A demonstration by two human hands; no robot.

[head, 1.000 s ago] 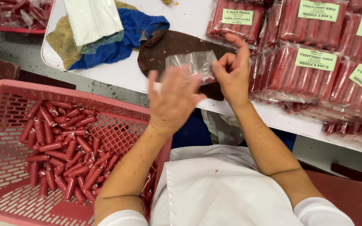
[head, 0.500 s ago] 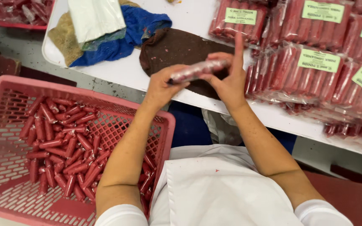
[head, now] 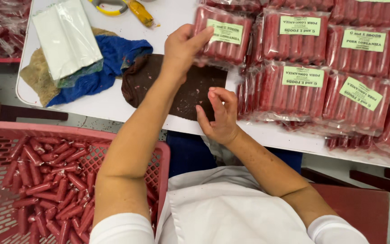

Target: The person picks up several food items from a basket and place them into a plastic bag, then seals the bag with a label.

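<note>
— Hands? We see the left hand (head: pixel 182 47) gripping a sealed sausage pack (head: pixel 222 37) on the table (head: pixel 113 106); the right hand (head: pixel 220 116) loose, holding nothing, over a brown cloth (head: pixel 177 86).
— Containers?
— A pink crate (head: pixel 152 156) holds loose sausages (head: pixel 50 180).

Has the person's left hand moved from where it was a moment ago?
Yes. The left hand has gone up and forward past the dark brown cloth, where it was before, and now touches a labelled sausage packet.

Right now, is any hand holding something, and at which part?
The left hand grips a sausage pack by its near-left edge, thumb on top. The right hand holds nothing; it hovers above the brown cloth.
</note>
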